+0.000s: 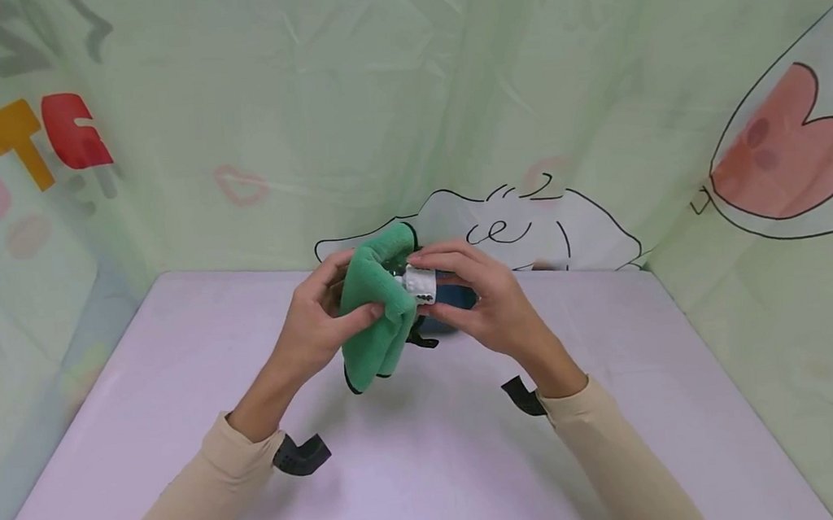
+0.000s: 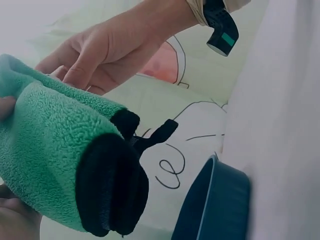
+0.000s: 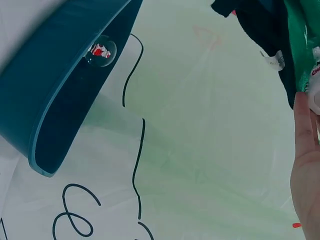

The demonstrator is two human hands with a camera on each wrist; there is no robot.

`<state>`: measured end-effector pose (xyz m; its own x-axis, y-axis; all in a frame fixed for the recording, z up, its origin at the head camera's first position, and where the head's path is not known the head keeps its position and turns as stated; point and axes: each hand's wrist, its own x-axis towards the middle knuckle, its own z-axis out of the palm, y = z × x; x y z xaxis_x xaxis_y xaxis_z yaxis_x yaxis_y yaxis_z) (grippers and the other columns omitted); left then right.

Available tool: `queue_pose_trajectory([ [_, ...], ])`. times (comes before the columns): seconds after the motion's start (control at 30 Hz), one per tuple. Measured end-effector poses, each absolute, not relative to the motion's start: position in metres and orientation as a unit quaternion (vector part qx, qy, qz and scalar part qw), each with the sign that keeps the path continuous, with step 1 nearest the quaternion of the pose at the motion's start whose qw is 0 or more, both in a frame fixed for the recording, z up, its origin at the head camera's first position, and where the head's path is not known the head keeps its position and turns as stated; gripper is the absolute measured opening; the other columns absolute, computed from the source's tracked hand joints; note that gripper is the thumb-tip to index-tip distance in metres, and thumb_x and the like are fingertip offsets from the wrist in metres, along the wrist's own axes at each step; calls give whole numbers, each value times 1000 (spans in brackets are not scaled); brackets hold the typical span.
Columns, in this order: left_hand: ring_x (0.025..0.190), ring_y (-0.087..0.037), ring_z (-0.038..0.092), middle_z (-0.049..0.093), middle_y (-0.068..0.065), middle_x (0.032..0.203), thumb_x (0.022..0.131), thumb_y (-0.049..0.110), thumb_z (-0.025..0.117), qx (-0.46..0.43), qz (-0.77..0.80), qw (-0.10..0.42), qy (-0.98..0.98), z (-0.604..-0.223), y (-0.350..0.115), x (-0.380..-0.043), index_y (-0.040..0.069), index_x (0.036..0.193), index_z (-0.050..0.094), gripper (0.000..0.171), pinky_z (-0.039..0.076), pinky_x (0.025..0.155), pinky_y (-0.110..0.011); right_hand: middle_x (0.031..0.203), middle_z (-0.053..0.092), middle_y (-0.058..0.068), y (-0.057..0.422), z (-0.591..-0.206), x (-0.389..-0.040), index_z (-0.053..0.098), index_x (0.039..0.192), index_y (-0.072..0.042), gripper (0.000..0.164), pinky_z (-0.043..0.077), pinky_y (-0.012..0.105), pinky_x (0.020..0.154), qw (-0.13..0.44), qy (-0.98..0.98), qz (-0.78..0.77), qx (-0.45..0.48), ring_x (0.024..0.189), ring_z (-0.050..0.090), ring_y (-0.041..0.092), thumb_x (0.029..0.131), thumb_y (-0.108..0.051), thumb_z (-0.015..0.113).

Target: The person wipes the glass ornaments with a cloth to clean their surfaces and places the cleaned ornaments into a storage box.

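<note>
**White piece [image 1: 422, 285] held against green cloth [image 1: 370, 300], just left of blue basin [image 1: 456, 294]**

Right hand [image 1: 491, 296], nearer, pinched white piece; left hand [image 1: 311, 324], farther left of blue basin, gripped green cloth. Piece's axis appeared crosswise, one end toward cloth.

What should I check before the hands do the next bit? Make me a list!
1. Left hand pinches the green cloth: ok.
2. Right hand holds the white object: ok.
3. Cloth touches the white object: ok.
4. Blue container is empty: not ok, a clear ball with a red-and-white figure shows in its opening.
5. White object is clean all over: cannot tell, cloth and fingers hide parts.
</note>
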<state>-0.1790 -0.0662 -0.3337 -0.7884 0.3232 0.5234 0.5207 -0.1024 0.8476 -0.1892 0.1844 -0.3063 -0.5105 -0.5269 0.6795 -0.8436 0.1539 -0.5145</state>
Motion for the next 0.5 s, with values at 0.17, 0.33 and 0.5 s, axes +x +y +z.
queue_pose_trajectory([
  [0.17, 113, -26, 63, 61, -14, 129, 89, -1, 76, -326, -675, 67, -659, -332, -67, -177, 0, 140, 54, 56, 55, 97, -34, 126, 66, 13, 187, -305, -192, 68, 126, -2, 60, 56, 33, 96, 212, -733, 432, 480, 116, 64, 24, 71, 11, 86],
  [0.33, 111, -25, 64, 61, -14, 127, 88, 0, 76, -331, -672, 73, -658, -331, -68, -176, -2, 138, 56, 54, 56, 95, -34, 122, 68, 13, 185, -303, -192, 69, 124, -1, 58, 58, 32, 92, 201, -730, 441, 482, 112, 65, 24, 70, 9, 88],
  [0.5, 108, -24, 65, 62, -12, 126, 88, -2, 76, -338, -673, 77, -654, -332, -69, -176, -3, 137, 57, 53, 57, 93, -34, 121, 69, 12, 183, -302, -192, 69, 125, 0, 58, 59, 34, 89, 177, -730, 454, 478, 111, 66, 23, 71, 8, 88],
])
